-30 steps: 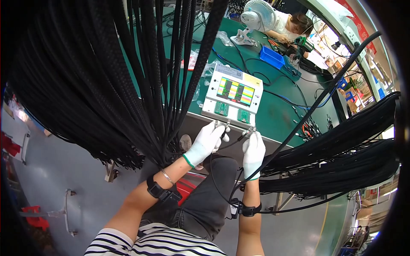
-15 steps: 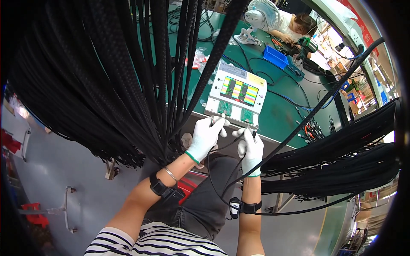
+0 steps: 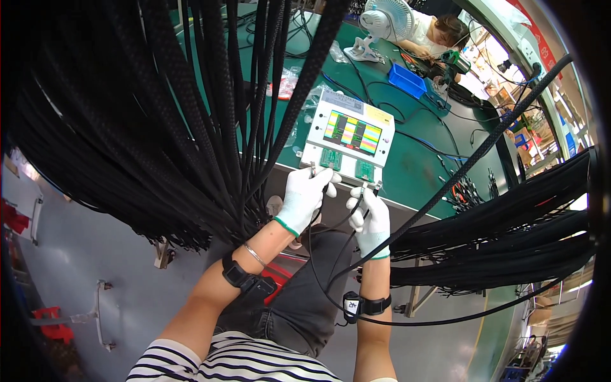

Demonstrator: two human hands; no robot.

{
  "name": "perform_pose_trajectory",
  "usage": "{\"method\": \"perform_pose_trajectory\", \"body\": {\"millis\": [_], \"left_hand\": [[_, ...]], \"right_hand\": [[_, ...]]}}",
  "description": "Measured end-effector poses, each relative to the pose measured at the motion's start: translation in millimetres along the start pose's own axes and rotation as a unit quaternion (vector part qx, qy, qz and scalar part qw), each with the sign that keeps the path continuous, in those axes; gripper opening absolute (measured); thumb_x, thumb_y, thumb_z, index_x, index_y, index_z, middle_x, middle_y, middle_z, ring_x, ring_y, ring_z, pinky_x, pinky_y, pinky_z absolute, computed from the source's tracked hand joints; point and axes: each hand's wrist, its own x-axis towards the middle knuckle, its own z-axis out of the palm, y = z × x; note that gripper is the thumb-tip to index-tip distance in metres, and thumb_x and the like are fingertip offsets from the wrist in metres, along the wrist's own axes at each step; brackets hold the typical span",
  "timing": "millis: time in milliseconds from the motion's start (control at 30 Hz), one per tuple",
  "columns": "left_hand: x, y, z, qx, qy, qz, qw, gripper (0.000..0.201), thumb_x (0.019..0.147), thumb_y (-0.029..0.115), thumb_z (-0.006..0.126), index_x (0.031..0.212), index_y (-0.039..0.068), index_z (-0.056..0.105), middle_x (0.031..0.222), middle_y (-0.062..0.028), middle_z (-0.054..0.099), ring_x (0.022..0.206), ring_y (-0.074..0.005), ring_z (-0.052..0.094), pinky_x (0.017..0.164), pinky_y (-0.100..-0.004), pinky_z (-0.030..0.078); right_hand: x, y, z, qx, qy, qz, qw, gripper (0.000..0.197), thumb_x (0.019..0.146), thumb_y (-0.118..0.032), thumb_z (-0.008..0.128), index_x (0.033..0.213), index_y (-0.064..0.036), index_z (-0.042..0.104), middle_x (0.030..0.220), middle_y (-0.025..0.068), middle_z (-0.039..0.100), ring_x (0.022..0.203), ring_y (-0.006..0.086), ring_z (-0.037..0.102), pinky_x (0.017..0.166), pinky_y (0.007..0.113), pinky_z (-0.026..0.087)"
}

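Both my hands wear white gloves and stay just in front of a white tester box [image 3: 318,137] with a lit, colour-striped screen and two green socket boards. My left hand [image 3: 305,196] is closed on a black cable; a small metallic cable plug [image 3: 312,168] sticks up from its fingertips, close to the left green board [image 3: 331,159]. With a pinch, my right hand [image 3: 372,219] grips another black cable end, its small plug [image 3: 363,188] just below the right green board [image 3: 365,170]. Whether either plug touches the box I cannot tell. The cables [image 3: 330,290] loop down over my lap.
A thick curtain of black braided cables [image 3: 127,140] hangs at left; more cable bundles [image 3: 490,245] lie at right. On the green table [image 3: 414,184] are a blue bin [image 3: 407,81], a white fan [image 3: 382,24] and loose wires. Another person [image 3: 439,35] works at the far side.
My right hand has turned its plug upright below the right board. My left hand's fingers have shifted slightly left, away from the left board's front. The whole view has moved a little.
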Motion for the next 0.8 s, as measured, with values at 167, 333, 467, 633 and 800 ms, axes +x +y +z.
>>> {"method": "perform_pose_trajectory", "body": {"millis": [167, 333, 467, 633, 800], "left_hand": [[-1.5, -2.0, 0.4, 0.025, 0.003, 0.022, 0.999, 0.022, 0.096, 0.019, 0.058, 0.092, 0.001, 0.069, 0.066, 0.0006, 0.059, 0.041, -0.0006, 0.032, 0.037, -0.0188, 0.022], [-0.9, -2.9, -6.7, -0.008, -0.038, 0.012, 0.999, 0.022, 0.098, 0.020, 0.056, 0.095, 0.001, 0.067, 0.070, -0.0001, 0.060, 0.042, -0.0006, 0.033, 0.038, -0.0187, 0.022], [-5.0, -4.7, -11.2, -0.022, -0.049, 0.017, 0.998, 0.022, 0.100, 0.021, 0.053, 0.099, 0.001, 0.064, 0.076, -0.0015, 0.061, 0.047, -0.0008, 0.037, 0.040, -0.0187, 0.026], [-15.1, -15.8, -17.4, -0.015, -0.010, 0.093, 0.995, 0.027, 0.104, 0.023, 0.046, 0.109, 0.000, 0.060, 0.086, -0.0032, 0.061, 0.056, -0.0021, 0.044, 0.045, -0.0196, 0.034], [-27.5, -20.9, -22.3, -0.005, 0.001, 0.129, 0.992, 0.031, 0.106, 0.024, 0.041, 0.117, -0.001, 0.057, 0.089, -0.0029, 0.061, 0.059, -0.0033, 0.048, 0.050, -0.0196, 0.039]], "right_hand": [[2.9, -2.3, -5.2, -0.030, 0.032, 0.030, 0.999, 0.028, 0.098, -0.027, 0.055, 0.097, -0.0001, 0.065, 0.068, 0.0056, 0.064, 0.037, 0.0050, 0.041, 0.034, 0.019, 0.026], [4.6, -0.9, -0.4, -0.051, 0.048, 0.013, 0.997, 0.028, 0.098, -0.027, 0.056, 0.097, 0.0000, 0.065, 0.067, 0.0049, 0.064, 0.036, 0.0047, 0.041, 0.033, 0.019, 0.027], [3.2, 0.7, -1.1, -0.034, 0.052, 0.012, 0.998, 0.027, 0.099, -0.026, 0.055, 0.097, -0.0012, 0.065, 0.069, 0.0038, 0.064, 0.037, 0.0045, 0.040, 0.034, 0.019, 0.027], [5.5, 4.3, 1.7, -0.026, 0.065, 0.011, 0.997, 0.027, 0.099, -0.027, 0.054, 0.098, -0.0019, 0.064, 0.072, 0.0032, 0.064, 0.038, 0.0043, 0.040, 0.035, 0.019, 0.028], [8.8, 5.4, 5.5, -0.018, 0.087, -0.016, 0.996, 0.025, 0.099, -0.025, 0.056, 0.098, -0.0018, 0.064, 0.071, 0.0038, 0.064, 0.038, 0.0042, 0.041, 0.035, 0.018, 0.028]]}}
